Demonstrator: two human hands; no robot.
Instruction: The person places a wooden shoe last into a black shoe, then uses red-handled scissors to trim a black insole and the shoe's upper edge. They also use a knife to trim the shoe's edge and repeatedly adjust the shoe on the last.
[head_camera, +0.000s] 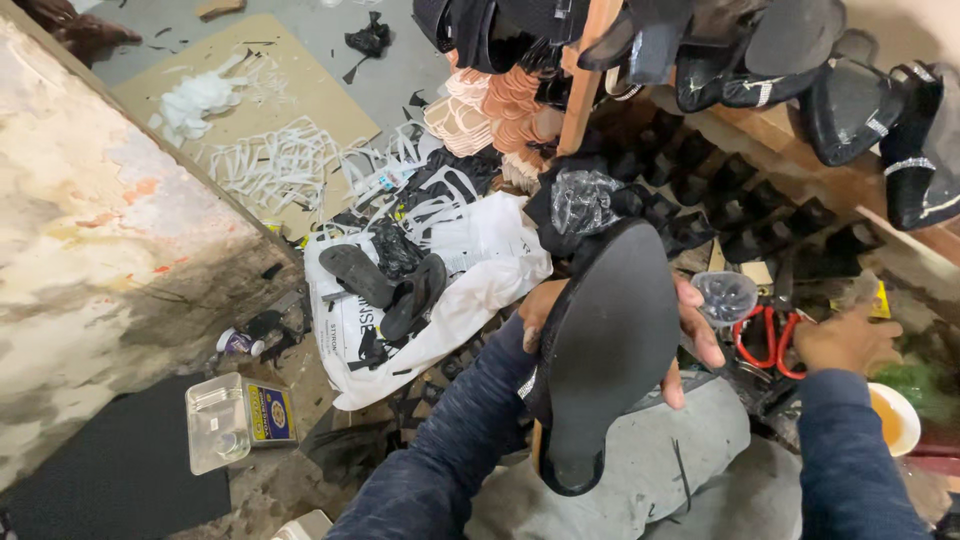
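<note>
- The black shoe sole (605, 350) sits at the centre of the frame, turned flat side up toward the camera. Its long axis runs from the toe at upper right, near the wooden post (583, 85), down to the heel end at lower left, over the person's lap.
- The left hand (545, 300) is the grip that has it: the fingers (700, 325) wrap round from behind and show along the right edge of the sole, the thumb side shows at the left edge. The hand is closed on the sole at about mid-length, so toe and heel both stick out free of the grip.
- The right hand (848, 340) is at the right of the frame, well apart from the sole and level with its middle. It is curled, resting next to the red-handled scissors (768, 338); whether it holds anything I cannot tell.
- So the left hand is the nearer one, already on the sole; the right would have to cross leftward to reach its exposed right edge.
- Between the 2 hands lies a small clear plastic cup (725, 295).
- A small bowl of yellow liquid (893, 418) sits at the far right.
- Left of the sole, 2 more dark soles (385, 280) lie on a white bag (480, 260); a clear box (235, 420) sits at lower left.
</note>
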